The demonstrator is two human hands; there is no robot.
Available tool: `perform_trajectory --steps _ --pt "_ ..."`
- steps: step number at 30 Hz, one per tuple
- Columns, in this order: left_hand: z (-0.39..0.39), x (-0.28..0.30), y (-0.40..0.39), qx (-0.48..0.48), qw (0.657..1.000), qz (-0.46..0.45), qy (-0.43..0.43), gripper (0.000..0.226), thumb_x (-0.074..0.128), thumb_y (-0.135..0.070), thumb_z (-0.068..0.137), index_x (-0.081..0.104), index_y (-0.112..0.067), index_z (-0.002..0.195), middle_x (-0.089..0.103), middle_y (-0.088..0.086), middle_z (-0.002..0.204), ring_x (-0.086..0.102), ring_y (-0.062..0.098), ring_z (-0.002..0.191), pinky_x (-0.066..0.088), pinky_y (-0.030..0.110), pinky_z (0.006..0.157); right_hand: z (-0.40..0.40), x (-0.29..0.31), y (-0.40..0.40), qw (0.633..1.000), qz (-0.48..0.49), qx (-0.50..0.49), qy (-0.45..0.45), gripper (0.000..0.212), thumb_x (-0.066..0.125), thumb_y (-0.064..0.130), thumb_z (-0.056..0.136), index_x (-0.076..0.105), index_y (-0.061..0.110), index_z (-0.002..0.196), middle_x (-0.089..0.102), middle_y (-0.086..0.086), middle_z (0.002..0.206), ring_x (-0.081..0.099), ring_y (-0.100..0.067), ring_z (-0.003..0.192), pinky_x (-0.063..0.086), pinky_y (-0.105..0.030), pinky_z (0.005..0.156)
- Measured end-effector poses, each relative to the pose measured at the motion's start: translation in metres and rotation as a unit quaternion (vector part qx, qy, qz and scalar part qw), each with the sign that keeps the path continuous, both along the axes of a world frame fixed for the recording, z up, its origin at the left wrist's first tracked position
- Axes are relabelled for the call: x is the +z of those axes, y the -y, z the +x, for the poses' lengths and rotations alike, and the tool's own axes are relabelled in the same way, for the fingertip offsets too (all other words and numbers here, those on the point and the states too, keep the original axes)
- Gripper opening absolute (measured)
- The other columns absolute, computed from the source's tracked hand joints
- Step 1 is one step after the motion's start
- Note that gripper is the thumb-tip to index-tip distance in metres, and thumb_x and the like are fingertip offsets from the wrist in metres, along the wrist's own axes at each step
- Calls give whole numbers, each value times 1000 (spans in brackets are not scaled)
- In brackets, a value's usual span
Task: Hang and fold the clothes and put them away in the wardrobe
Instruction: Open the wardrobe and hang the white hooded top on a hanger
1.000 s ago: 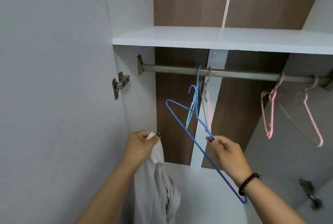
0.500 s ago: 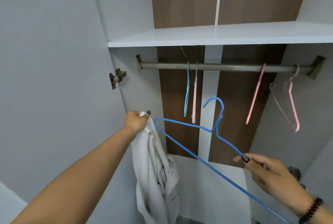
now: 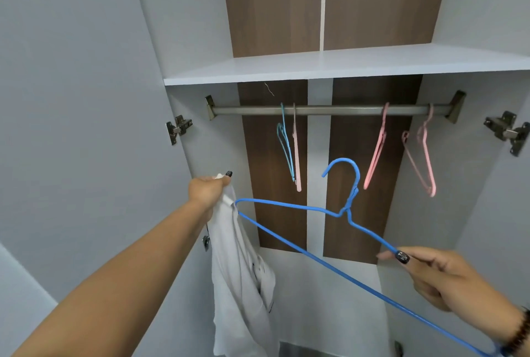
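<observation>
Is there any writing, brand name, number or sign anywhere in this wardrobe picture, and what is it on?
None: no readable text shows anywhere.
White shirt, held by the left hand: small dark marks, too small to read as text.
Blue hanger, pinched by the right hand: no label.
Hangers on the rail, shelf and hinges: no markings visible.

Even, soft light, faint shadows; wide-angle bending at edges, mostly sharp

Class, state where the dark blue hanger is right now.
In the head view, the dark blue hanger is off the rail, pinched by the right hand, its far tip beside the white shirt.
</observation>
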State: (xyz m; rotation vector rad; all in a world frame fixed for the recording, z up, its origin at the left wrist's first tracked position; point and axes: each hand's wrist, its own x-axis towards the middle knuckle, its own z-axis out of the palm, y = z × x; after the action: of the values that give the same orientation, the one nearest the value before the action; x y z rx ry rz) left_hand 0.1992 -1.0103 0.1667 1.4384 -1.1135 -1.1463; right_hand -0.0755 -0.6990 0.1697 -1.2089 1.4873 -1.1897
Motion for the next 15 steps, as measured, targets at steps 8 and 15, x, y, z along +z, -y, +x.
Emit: perform_trajectory --steps 8,15 --pt "-19 28 -24 -123 992 -29 23 18 80 -23 76 71 -9 84 71 13 91 65 27 84 54 40 85 11 -4 8 999 34 21 4 78 74 78 43 75 22 97 21 -2 48 16 -12 45 19 -17 41" --pt "-24 55 -73 -317 947 -30 -24 12 67 -17 87 72 -6 88 73 5 76 67 14 67 53 23 65 35 -24 30 991 46 0 -123 30 41 3 98 66 20 100 47 8 52 34 -4 46 32 -15 46"
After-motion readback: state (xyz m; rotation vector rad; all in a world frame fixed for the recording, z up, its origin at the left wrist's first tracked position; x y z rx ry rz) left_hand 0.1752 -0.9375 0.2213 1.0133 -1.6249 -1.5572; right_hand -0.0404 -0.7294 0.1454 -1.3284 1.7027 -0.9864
